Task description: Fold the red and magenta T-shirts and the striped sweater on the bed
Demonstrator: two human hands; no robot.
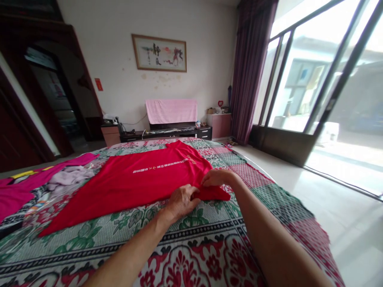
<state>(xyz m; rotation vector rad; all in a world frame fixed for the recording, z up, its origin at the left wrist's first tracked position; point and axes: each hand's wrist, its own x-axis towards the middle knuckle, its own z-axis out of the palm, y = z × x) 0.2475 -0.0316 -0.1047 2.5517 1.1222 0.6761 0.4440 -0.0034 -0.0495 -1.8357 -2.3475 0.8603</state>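
A red T-shirt with white and yellow printed characters lies spread sideways over a patterned bedspread. Its hem points left and its sleeves are at the right. My left hand pinches the shirt's near edge beside the near sleeve, thumb and fingers closed on the cloth. Just to the right, my right hand has its fingers closed on the cloth above that sleeve, which is bunched into folds. Some fingertips of both hands are hidden by the hands and the fabric.
At the left lie other clothes, among them a magenta garment and a greyish lilac one. Beyond the bed stand a low black cabinet and a pink cloth draped over something. Glass doors are at the right.
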